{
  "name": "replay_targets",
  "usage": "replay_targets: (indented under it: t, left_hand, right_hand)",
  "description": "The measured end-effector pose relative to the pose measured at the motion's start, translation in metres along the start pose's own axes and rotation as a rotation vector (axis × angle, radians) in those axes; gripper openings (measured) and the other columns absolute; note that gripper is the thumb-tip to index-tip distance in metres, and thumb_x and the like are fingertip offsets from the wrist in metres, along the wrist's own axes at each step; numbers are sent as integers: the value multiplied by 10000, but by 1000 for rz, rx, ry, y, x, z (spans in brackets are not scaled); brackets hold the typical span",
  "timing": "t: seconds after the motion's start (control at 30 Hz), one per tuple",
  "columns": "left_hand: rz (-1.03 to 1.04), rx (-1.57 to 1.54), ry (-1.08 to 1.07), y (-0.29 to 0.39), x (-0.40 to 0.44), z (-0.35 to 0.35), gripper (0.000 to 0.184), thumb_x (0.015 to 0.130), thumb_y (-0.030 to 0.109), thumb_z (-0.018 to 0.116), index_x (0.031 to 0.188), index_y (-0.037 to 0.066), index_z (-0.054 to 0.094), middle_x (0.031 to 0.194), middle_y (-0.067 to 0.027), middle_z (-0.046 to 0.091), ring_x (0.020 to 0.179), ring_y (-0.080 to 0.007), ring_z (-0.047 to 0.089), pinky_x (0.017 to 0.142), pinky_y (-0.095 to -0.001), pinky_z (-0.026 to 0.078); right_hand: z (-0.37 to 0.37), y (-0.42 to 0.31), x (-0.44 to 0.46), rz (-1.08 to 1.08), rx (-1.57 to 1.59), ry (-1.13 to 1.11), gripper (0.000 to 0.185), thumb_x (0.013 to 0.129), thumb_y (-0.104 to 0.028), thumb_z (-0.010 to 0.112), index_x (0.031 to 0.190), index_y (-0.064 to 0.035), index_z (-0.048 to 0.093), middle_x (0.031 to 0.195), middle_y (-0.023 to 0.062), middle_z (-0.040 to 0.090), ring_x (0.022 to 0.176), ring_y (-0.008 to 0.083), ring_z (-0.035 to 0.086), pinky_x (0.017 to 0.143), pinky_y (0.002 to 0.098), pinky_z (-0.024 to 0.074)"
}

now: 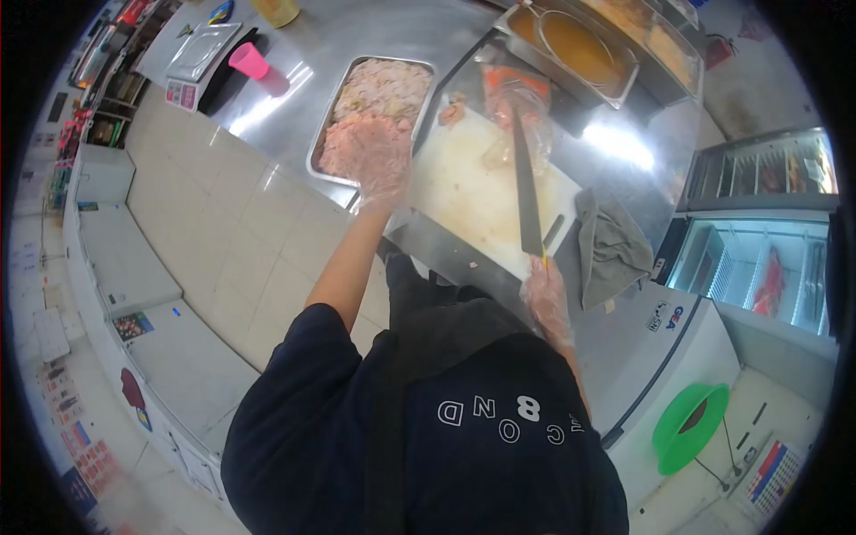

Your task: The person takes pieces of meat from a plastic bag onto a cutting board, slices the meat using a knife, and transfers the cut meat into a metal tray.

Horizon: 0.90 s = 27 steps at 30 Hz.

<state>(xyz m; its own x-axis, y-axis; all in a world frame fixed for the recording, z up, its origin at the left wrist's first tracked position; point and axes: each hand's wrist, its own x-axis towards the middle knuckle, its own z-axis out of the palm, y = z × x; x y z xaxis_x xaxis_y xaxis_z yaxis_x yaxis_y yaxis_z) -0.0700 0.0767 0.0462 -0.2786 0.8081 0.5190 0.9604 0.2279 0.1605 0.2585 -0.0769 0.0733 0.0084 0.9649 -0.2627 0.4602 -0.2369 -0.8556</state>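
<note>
My left hand [383, 174], in a clear plastic glove, rests over the near end of a metal tray [314, 160], touching pink minced meat [343, 143]. Its fingers blend into the meat, so their pose is unclear. Paler minced meat [383, 85] fills the far end of the tray. My right hand [546, 299], also gloved, is closed round the handle of a long knife [526, 192]. The blade points away from me across a white cutting board [455, 178]. Near its tip lies a clear plastic bag [517, 94] with something orange-red. A small meat scrap [452, 111] sits at the board's far left.
A grey cloth [613, 250] lies right of the board. Behind are metal containers, one holding brownish liquid [571, 45]. A pink cup [250, 61] stands at the far left of the steel table [321, 36]. An open fridge [758, 267] and a green basin [691, 428] are to the right.
</note>
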Motion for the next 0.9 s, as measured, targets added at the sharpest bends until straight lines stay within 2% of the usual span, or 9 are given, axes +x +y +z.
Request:
replay_targets:
  t: [0.13, 0.2, 0.27, 0.3, 0.47, 0.53, 0.67, 0.77, 0.9]
  left_hand:
    - [215, -243, -159, 50, 13, 43, 301, 977, 259, 563, 1154, 42, 674, 1103, -166, 694, 1072, -343, 659, 967, -508, 488]
    - [354, -468, -231, 94, 24, 73, 231, 955, 174, 571, 1115, 58, 691, 1085, -126, 712, 1031, -309, 682, 905, -459, 527]
    - [428, -517, -202, 121, 42, 107, 215, 933, 117, 579, 1109, 60, 689, 1070, -108, 720, 984, -298, 697, 865, -436, 546]
    - [449, -461, -373, 130, 54, 133, 234, 926, 110, 592, 1138, 69, 681, 1121, -111, 714, 1033, -299, 694, 896, -422, 550]
    - [661, -171, -804, 161, 102, 150, 322, 925, 117, 616, 1243, 92, 648, 1277, -122, 677, 1179, -290, 671, 988, -388, 554]
    - [535, -217, -732, 160, 96, 205, 386, 920, 126, 634, 1306, 135, 629, 1367, -119, 638, 1248, -281, 644, 1034, -370, 542]
    - [633, 25, -769, 152, 89, 163, 406, 910, 114, 650, 1310, 180, 638, 1379, -113, 633, 1245, -290, 643, 1033, -380, 539]
    - [719, -65, -735, 132, 90, 194, 351, 916, 143, 656, 1263, 191, 676, 1347, -125, 655, 1230, -309, 648, 1030, -394, 534]
    - [766, -183, -744, 132, 92, 133, 277, 928, 236, 662, 1182, 140, 716, 1261, -167, 693, 1163, -339, 671, 976, -438, 543]
  right_hand:
    - [-20, -2, -29, 71, -56, 125, 381, 1088, -357, 492, 994, 4, 570, 719, 136, 577, 646, 270, 580, 620, 429, 449]
    - [-22, 9, -35, 315, 355, 164, 365, 1089, -367, 509, 972, -28, 576, 712, 47, 553, 621, 131, 533, 562, 337, 420]
    - [-26, -1, -37, 275, 291, 206, 358, 1089, -369, 516, 969, -38, 577, 705, 30, 549, 607, 111, 520, 549, 319, 411]
    - [-26, -5, -38, 241, 225, 234, 351, 1088, -372, 523, 967, -47, 578, 697, 13, 545, 592, 92, 507, 536, 300, 403]
    - [-25, -12, -44, 205, 214, 270, 356, 1083, -378, 539, 970, -43, 580, 655, 2, 525, 568, 102, 500, 537, 304, 410]
    - [-19, 6, -45, 214, 326, 250, 352, 1076, -373, 555, 1002, -32, 599, 653, 2, 535, 572, 102, 511, 539, 306, 415]
    - [-18, 1, -47, 349, 412, 225, 333, 1070, -349, 565, 1035, -21, 611, 662, 11, 548, 573, 109, 519, 539, 313, 419]
    - [-21, 4, -38, 230, 216, 277, 303, 1063, -321, 574, 1044, -20, 612, 672, 16, 553, 579, 122, 529, 542, 328, 426]
    - [-17, 11, -35, 257, 299, 227, 276, 1058, -296, 574, 1047, -23, 611, 687, 27, 560, 599, 137, 548, 560, 341, 438]
